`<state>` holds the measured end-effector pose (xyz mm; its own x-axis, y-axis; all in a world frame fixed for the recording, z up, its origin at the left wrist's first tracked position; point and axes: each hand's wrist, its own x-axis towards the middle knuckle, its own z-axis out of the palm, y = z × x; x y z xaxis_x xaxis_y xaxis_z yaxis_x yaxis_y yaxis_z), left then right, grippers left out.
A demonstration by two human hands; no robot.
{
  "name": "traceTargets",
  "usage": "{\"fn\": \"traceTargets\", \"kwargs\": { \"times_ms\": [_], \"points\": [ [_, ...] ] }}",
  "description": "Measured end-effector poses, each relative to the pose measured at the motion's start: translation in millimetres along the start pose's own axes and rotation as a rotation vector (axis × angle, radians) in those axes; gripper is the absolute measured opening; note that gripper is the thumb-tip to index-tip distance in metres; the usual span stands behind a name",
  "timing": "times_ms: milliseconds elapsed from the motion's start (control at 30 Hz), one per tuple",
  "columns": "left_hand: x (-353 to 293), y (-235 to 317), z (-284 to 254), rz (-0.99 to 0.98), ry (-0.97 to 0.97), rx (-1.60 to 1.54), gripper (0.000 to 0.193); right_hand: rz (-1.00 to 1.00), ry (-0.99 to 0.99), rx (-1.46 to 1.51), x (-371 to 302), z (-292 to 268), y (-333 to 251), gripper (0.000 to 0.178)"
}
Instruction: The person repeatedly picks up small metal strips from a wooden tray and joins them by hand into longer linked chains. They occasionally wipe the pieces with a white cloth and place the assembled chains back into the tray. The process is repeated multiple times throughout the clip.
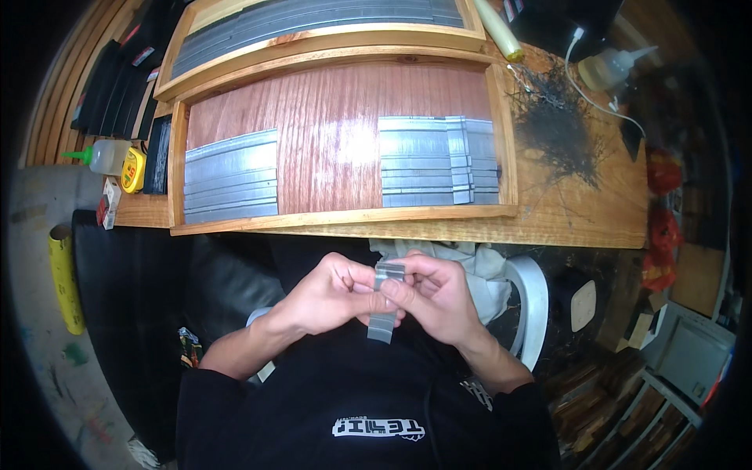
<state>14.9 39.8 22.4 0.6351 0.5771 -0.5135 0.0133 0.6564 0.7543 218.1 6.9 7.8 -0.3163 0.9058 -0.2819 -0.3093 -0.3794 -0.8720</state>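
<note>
Above my lap, in front of the table edge, both hands grip a short grey striped strip (381,327), a narrow band of grey pieces side by side. My left hand (333,291) pinches it from the left. On the right side my right hand (440,301) presses its thumb on the strip's upper part, and the fingers curl behind. Farther off lies a wooden-framed tray (345,221) with a reddish-brown base. A block of grey strips (231,178) lies in its left part, and another grey block (415,168) in its right part. A narrow upright band (460,168) crosses the right block.
Behind stands a second framed tray (329,41) with grey strips. Dark thin scraps (560,129) lie on the table's right, near a squeeze bottle (615,69) and a white cable. At left are a green-tipped bottle (108,157) and a yellow container (134,170). A chair arm (533,305) curves beside me.
</note>
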Motion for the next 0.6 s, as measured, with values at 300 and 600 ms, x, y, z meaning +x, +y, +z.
{"fn": "traceTargets", "kwargs": {
  "times_ms": [300, 600],
  "points": [
    [23, -16, -15, -0.03, 0.087, -0.161, 0.016, 0.126, 0.122, 0.236, 25, -6, 32, 0.012],
    [14, -36, -8, 0.062, 0.115, -0.021, 0.016, 0.129, 0.022, 0.02, 18, -13, 22, 0.016]
  ]
}}
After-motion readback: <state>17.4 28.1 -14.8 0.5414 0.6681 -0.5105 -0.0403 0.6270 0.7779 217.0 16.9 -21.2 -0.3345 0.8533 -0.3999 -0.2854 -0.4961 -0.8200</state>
